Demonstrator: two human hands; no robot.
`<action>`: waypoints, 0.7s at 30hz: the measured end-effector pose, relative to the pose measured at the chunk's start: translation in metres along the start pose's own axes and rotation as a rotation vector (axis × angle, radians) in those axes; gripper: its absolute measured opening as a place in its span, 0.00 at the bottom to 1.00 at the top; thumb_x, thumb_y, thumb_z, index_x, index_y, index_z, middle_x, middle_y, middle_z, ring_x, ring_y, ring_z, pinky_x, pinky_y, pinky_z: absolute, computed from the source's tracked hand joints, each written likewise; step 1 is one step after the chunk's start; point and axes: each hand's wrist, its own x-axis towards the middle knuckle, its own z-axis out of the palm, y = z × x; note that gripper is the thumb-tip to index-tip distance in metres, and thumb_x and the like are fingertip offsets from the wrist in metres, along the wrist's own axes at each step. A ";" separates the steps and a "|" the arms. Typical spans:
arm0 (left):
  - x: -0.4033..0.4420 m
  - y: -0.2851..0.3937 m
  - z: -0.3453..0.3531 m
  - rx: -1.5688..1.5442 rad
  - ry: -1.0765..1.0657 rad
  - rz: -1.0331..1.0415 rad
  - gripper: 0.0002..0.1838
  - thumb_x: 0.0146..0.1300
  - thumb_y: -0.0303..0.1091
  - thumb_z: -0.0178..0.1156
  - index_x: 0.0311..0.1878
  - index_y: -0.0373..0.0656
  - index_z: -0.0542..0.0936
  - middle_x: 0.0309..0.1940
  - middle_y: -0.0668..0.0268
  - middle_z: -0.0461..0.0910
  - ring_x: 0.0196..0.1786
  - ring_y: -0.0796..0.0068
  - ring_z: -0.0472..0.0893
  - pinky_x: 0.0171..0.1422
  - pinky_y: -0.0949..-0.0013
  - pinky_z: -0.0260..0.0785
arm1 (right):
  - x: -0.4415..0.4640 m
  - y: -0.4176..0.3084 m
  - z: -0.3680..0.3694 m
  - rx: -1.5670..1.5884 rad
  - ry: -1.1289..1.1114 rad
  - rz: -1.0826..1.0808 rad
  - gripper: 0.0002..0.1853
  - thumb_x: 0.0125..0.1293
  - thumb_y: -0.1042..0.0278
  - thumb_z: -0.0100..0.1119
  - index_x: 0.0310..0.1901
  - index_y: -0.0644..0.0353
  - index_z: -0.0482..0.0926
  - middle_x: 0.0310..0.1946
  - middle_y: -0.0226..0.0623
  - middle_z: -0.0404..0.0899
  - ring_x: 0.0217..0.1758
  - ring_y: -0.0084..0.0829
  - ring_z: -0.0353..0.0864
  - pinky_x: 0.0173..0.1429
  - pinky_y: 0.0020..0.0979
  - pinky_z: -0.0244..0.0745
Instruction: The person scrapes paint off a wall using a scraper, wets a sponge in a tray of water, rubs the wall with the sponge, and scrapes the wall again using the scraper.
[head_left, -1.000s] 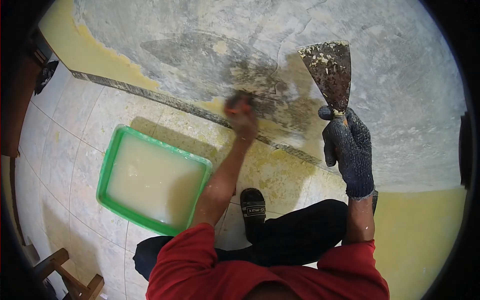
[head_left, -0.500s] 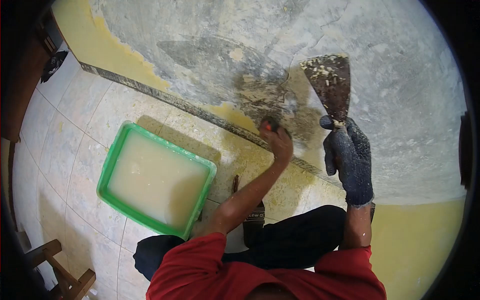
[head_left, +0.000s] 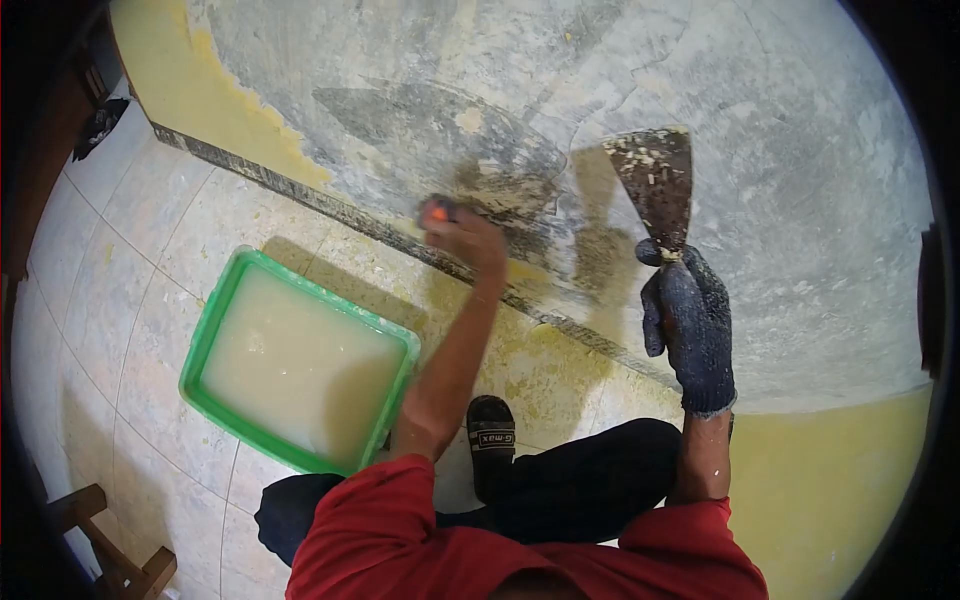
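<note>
My bare left hand (head_left: pixel 470 240) is closed around a small dark object with an orange spot (head_left: pixel 438 213), smeared by motion, so its kind is unclear. It is low on the wall (head_left: pixel 400 150), just above the dark skirting strip. My right hand (head_left: pixel 693 325), in a dark knit glove dusted with pale specks, grips a scraper (head_left: pixel 655 185) by its handle. The scraper's broad blade points upward, dark and crusted with yellowish paint flakes. Dark wet patches mark the grey wall between my hands.
A green basin (head_left: pixel 190 370) of cloudy, pale liquid stands on the tiled floor (head_left: pixel 150 330) at left. Yellow flakes litter the floor along the wall. A wooden stool leg (head_left: pixel 150 575) shows at lower left. My sandaled foot (head_left: pixel 491 435) is below the wall.
My left hand has swept left along the bottom of the wall with the dark object. The scraper in my right hand appears slightly lower in view.
</note>
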 end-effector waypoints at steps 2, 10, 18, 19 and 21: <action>-0.060 -0.012 0.031 -0.968 -0.069 -0.417 0.20 0.65 0.33 0.49 0.58 0.35 0.64 0.55 0.46 0.64 0.56 0.48 0.66 0.58 0.49 0.61 | 0.001 0.000 -0.001 0.020 0.018 -0.006 0.16 0.71 0.61 0.50 0.50 0.64 0.76 0.16 0.24 0.66 0.13 0.14 0.60 0.16 0.21 0.53; -0.073 0.052 -0.014 -0.177 -0.925 0.636 0.14 0.55 0.27 0.59 0.46 0.39 0.75 0.49 0.54 0.69 0.55 0.59 0.68 0.56 0.55 0.61 | 0.008 0.015 -0.005 -0.122 0.096 -0.065 0.14 0.71 0.59 0.51 0.47 0.62 0.77 0.17 0.23 0.66 0.13 0.13 0.60 0.17 0.20 0.55; 0.079 0.048 -0.015 -0.104 0.005 0.326 0.20 0.59 0.20 0.45 0.56 0.30 0.64 0.53 0.39 0.59 0.47 0.49 0.72 0.57 0.52 0.64 | -0.007 0.006 -0.017 0.078 0.172 -0.077 0.18 0.72 0.55 0.50 0.51 0.61 0.76 0.17 0.24 0.66 0.12 0.15 0.60 0.16 0.20 0.52; 0.082 0.044 -0.011 -0.032 0.113 0.233 0.18 0.61 0.21 0.45 0.56 0.30 0.64 0.50 0.42 0.62 0.46 0.51 0.72 0.54 0.54 0.65 | -0.007 0.007 -0.018 0.050 0.193 -0.091 0.19 0.72 0.53 0.49 0.51 0.61 0.76 0.18 0.25 0.67 0.12 0.15 0.60 0.16 0.21 0.52; 0.069 0.047 -0.010 -0.043 0.178 0.117 0.16 0.63 0.23 0.45 0.54 0.26 0.64 0.46 0.42 0.65 0.46 0.48 0.72 0.51 0.52 0.66 | -0.008 0.008 -0.019 0.044 0.192 -0.086 0.19 0.72 0.53 0.49 0.51 0.61 0.77 0.18 0.25 0.67 0.12 0.15 0.60 0.16 0.21 0.52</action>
